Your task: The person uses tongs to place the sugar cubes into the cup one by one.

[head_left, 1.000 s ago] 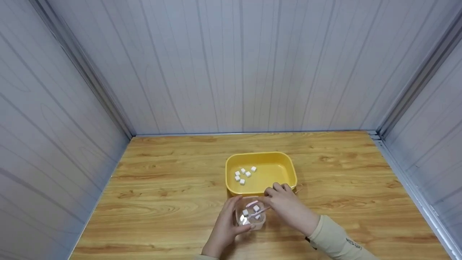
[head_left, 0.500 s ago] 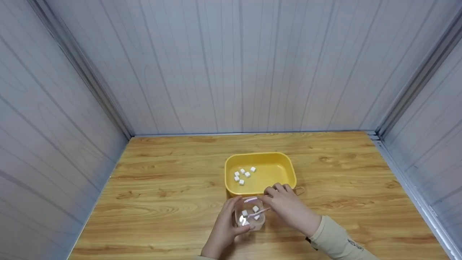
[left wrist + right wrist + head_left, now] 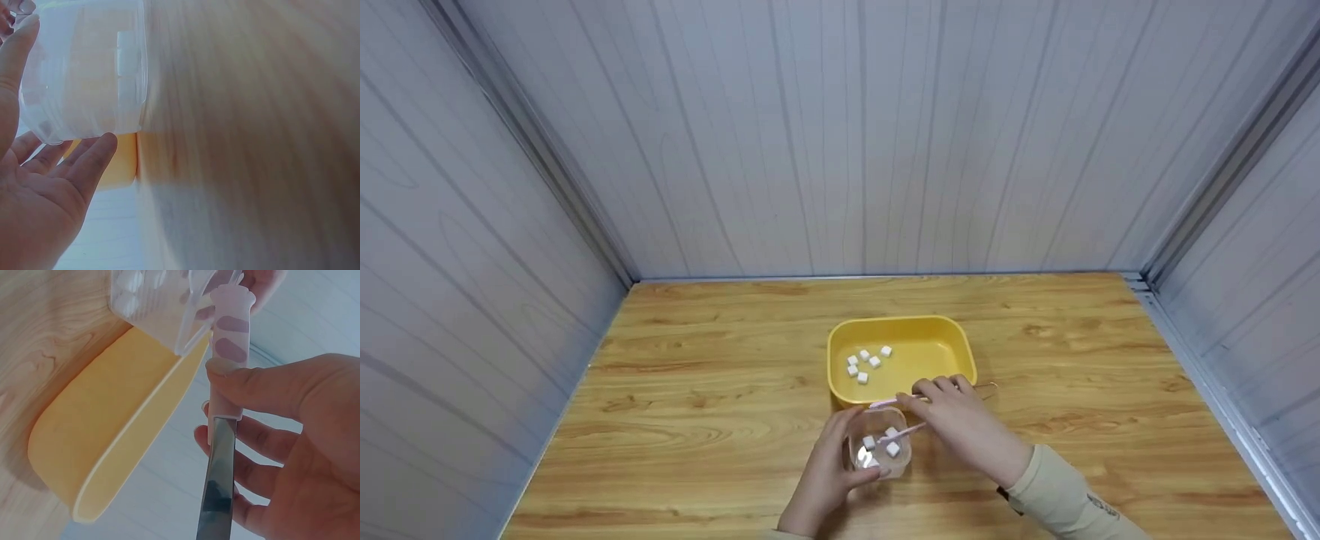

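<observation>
A clear plastic container [image 3: 897, 466] with several white cubes [image 3: 893, 449] in it stands on the table, just in front of the yellow tray. My left hand [image 3: 829, 469] holds it from the left side, thumb in front and fingers behind. In my right hand [image 3: 960, 424] is a pair of tongs [image 3: 216, 478] with metal arms and pink tips, pinched between thumb and fingers. One pink tip [image 3: 901, 433] reaches down among the cubes in the container; the other lies farther back, near its rear rim. No cube is seen clamped between the tips.
The yellow tray [image 3: 930, 367] sits right behind the container, with several white cubes [image 3: 874, 361] grouped in its left half. Wood-grain table [image 3: 697, 420] surrounds both. Pale panel walls [image 3: 840, 150] close off the back and both sides.
The tips of the tongs have spread wider apart, the rear one rising toward the container's back rim. My right hand has shifted slightly. A cube inside the container has moved a little. My left hand stays put.
</observation>
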The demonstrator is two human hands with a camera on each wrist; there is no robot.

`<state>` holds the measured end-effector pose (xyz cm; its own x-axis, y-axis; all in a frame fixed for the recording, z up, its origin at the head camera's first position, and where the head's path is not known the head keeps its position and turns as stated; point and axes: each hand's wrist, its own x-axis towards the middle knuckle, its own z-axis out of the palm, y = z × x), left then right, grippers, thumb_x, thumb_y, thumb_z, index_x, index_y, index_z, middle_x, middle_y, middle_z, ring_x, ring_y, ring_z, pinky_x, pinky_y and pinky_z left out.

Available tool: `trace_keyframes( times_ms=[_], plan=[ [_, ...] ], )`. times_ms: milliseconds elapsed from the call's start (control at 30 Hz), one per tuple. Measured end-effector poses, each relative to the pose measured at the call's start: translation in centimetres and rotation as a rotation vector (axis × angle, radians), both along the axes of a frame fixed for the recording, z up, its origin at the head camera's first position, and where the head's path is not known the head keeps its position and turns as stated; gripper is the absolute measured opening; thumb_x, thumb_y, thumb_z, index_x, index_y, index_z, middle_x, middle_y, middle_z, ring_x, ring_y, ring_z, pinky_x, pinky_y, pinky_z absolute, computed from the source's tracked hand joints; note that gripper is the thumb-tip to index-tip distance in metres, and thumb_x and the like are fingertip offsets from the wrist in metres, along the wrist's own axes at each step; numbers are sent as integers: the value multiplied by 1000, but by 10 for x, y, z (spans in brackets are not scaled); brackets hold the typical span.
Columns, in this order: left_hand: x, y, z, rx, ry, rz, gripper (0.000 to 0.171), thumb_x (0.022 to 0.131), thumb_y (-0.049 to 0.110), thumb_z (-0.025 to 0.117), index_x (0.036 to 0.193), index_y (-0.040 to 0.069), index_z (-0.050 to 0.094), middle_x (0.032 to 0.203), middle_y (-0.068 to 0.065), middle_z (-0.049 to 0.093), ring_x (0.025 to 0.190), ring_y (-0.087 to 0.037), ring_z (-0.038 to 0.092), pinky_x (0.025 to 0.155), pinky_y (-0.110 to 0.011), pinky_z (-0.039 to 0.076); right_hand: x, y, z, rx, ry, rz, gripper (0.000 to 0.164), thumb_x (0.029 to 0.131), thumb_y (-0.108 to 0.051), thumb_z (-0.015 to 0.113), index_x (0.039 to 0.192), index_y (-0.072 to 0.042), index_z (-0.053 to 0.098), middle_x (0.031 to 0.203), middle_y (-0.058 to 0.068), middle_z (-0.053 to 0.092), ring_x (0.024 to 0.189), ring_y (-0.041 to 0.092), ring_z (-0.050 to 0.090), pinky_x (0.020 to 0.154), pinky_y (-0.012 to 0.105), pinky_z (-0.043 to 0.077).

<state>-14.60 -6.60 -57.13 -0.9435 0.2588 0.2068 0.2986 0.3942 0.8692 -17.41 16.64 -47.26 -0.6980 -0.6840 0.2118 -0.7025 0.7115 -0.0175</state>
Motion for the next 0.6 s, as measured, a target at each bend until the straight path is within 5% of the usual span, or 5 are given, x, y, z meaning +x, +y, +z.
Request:
trace_keyframes(
  times_ms=[600],
  plan=[
    [0, 0, 2, -16, -37, 9, 89, 67, 26, 86, 142, 15, 40, 139, -3, 43, 131, -28, 38, 110, -48, 28, -11, 3, 9, -26, 13, -31, 58, 74, -7, 79, 128, -18, 60, 111, 3, 58, 96, 24, 54, 80, 43, 45]
  ],
)
